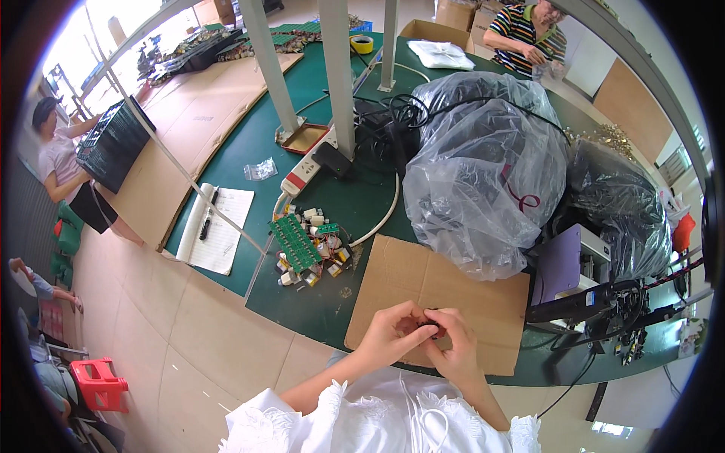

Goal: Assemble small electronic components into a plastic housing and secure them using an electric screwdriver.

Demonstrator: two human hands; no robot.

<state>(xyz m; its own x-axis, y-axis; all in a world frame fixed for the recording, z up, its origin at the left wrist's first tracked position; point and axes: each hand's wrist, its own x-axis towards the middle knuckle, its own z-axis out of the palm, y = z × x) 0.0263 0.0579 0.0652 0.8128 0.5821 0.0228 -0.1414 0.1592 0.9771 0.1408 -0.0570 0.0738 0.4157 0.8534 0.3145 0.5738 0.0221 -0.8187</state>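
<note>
Both hands meet over the near edge of a flat cardboard sheet (476, 287) on the green table. My left hand (393, 332) is closed, thumb and fingers pinched round a small dark object (430, 325). From the other side, my right hand (456, 346) also pinches this object with thumb and fingertips. Fingers cover most of it, so its kind cannot be made out. Left of the cardboard lies a heap of small parts with a green circuit board panel (296, 243) on top.
A big clear plastic bag (483, 174) stands behind the cardboard. To the right are a purple-grey device (557, 264) and black cables. A power strip (306, 170), metal posts (337, 75) and an open notebook (226, 226) are on the left. Other people (525, 38) work nearby.
</note>
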